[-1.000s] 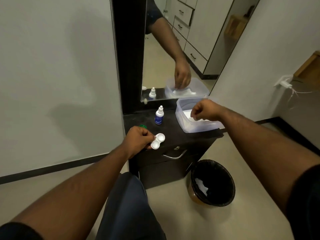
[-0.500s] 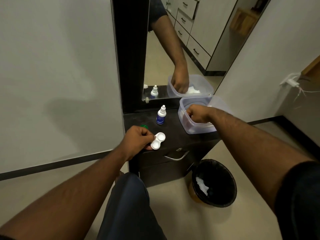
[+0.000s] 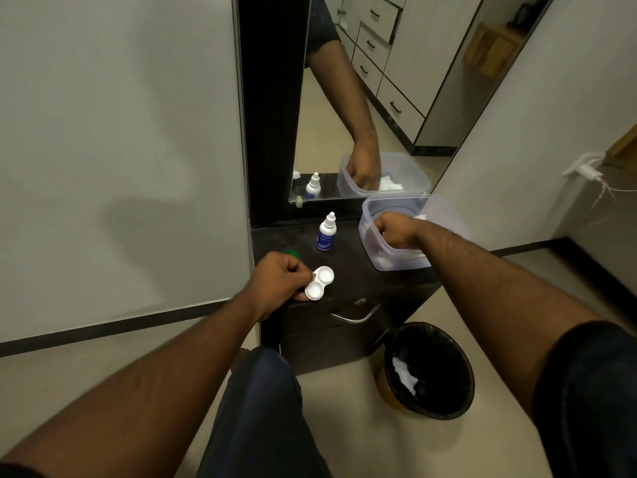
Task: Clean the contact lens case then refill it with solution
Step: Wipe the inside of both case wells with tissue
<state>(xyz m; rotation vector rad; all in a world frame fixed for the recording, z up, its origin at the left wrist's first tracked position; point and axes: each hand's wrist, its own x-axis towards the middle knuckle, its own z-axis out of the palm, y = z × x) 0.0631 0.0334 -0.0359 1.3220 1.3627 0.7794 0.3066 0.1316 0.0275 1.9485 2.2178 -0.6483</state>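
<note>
Cleaning step, judged from the layout: left hand [image 3: 275, 281] pinches the edge of the case [image 3: 320, 283] just above the front of the dark cabinet top [image 3: 348, 267], both white round wells open and facing up, caps off; a green cap [image 3: 292, 253] peeks out behind the knuckles. Right hand [image 3: 396, 229] is down inside the clear tub [image 3: 375, 253], fingers curled, probably around a white tissue, though the tub wall and the fist hide the fingertips so can't tell what it actually has. Next move likely calls for lifting out one tissue and bringing it over to wipe the wells, case held level. Bottle [image 3: 326, 232] stands upright, capped, between case and tub, untouched; refill not yet begun. Case is smooth hard plastic, figure-eight shape; tub is soft-cornered translucent plastic; bottle is small, white with blue label. Black bin [image 3: 429, 370] on the floor holds crumpled white paper.
</note>
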